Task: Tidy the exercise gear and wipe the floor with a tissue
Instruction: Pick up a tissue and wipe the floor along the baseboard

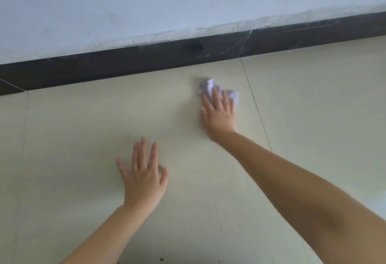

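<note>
Both hands lie flat, your right hand [218, 115] pressing the crumpled white tissue [217, 90] mid-wipe, your left hand [144, 178] empty beside it; dark specks remain nearer you.

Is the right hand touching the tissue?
Touching. The head view shows the right hand flat, its fingers lying over the crumpled tissue on the floor.

A dark skirting board [146, 63] ran along the far side, below a scuffed white wall [167, 2] with chipped paint.
</note>
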### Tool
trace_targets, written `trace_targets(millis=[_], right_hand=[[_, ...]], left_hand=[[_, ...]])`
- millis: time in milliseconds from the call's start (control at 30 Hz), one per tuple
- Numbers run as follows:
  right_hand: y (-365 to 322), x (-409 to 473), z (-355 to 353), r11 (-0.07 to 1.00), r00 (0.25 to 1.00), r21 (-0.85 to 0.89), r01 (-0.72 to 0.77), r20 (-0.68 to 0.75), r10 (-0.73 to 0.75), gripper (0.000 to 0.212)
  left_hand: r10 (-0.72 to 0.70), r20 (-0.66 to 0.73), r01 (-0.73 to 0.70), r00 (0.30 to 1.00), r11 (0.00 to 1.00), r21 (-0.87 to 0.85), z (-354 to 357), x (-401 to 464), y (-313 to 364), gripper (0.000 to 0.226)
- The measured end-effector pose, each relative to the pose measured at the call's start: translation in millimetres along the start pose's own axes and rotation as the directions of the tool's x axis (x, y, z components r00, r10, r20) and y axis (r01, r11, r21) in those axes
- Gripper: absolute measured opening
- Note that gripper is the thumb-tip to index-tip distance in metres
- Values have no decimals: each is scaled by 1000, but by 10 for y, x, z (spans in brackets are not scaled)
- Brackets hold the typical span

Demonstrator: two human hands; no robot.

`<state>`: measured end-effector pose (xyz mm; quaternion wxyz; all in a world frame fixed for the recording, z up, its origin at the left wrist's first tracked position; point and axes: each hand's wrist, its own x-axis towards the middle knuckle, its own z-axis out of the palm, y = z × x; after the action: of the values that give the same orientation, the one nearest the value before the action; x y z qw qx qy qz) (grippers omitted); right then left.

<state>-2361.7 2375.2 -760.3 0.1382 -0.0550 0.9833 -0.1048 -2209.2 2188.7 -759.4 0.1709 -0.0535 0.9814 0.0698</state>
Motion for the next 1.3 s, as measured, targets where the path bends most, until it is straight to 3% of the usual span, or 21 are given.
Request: trace_targets(millis=[33, 100, 167, 200, 267, 333, 367, 433, 500, 600, 667, 733, 767, 833, 900, 967, 1033, 1067, 1133, 1200, 1300], right_hand=[[-285, -42, 61, 960, 958, -34, 276, 90, -273, 51], [-476, -16, 82, 730, 721, -70, 680, 244, -648, 49], [-197, 212, -13, 575, 572, -80, 814, 286, -769, 48], [43, 339, -59, 587, 589, -96, 804, 265, -763, 49], [658, 570, -200, 762, 771, -125, 636, 141, -621, 55], [1355, 733, -434, 946, 948, -85, 313, -21, -316, 53], [1681, 792, -542, 990, 988, -50, 135, -71, -139, 51], [2166, 857, -711, 983, 974, 17, -183, -133, 184, 52], [2269, 889, -742, 904, 889, 101, -414, -166, 426, 52], [1778, 786, -621, 830, 828, 181, -527, -113, 550, 53], [1273, 541, -456, 926, 925, 120, -359, -90, 370, 54], [781, 210, -289, 999, 999, 36, 30, 25, -31, 55], [633, 67, -243, 964, 956, 4, 267, 122, -265, 55], [698, -42, -254, 770, 743, -21, 637, 280, -608, 53], [1115, 46, -352, 662, 648, -59, 748, 281, -708, 51], [1729, 255, -456, 777, 790, -153, 610, 186, -584, 53], [2389, 393, -645, 964, 977, -156, 213, 34, -210, 53], [2649, 392, -755, 995, 999, -81, -49, -20, 48, 55], [2851, 295, -851, 886, 887, 65, -458, -37, 461, 55], [2602, 87, -737, 852, 852, 94, -515, -55, 521, 55], [1850, -423, -292, 977, 973, 60, -206, -98, 211, 59]], left_hand=[[14, -15, -14, 1000, 1000, 0, -16, 5, 219, 68], [-66, 22, 67, 998, 995, -71, -62, 30, 717, 75], [-154, 95, 168, 983, 973, -156, -27, 23, 1142, 84], [-142, 86, 156, 986, 971, -184, -7, 20, 1303, 88], [-101, 127, 127, 987, 968, -218, 25, 45, 1489, 102], [-108, 240, 162, 965, 962, -219, 86, 82, 1527, 113], [-115, 274, 175, 955, 964, -202, 96, 99, 1524, 116], [-117, 305, 176, 945, 969, -174, 96, 109, 1515, 117], [-111, 334, 173, 936, 971, -163, 84, 121, 1523, 115], [-125, 378, 193, 917, 970, -149, 42, 140, 1533, 113], [-133, 409, 203, 903, 970, -132, -3, 146, 1544, 112], [-149, 412, 219, 899, 967, -128, -24, 135, 1559, 113], [-156, 404, 223, 901, 967, -124, -20, 136, 1564, 113], [-162, 414, 222, 896, 970, -100, -3, 145, 1564, 112], [-161, 408, 216, 899, 972, -93, 28, 139, 1553, 113], [-150, 398, 202, 905, 975, -91, 45, 153, 1548, 114], [-142, 402, 190, 904, 978, -82, 38, 157, 1550, 112], [-141, 394, 186, 908, 980, -77, 36, 156, 1548, 111], [-141, 375, 181, 916, 981, -75, 23, 167, 1561, 112], [-132, 358, 174, 925, 980, -91, 37, 169, 1572, 115], [-117, 258, 165, 959, 971, -174, 109, 112, 1525, 109]])
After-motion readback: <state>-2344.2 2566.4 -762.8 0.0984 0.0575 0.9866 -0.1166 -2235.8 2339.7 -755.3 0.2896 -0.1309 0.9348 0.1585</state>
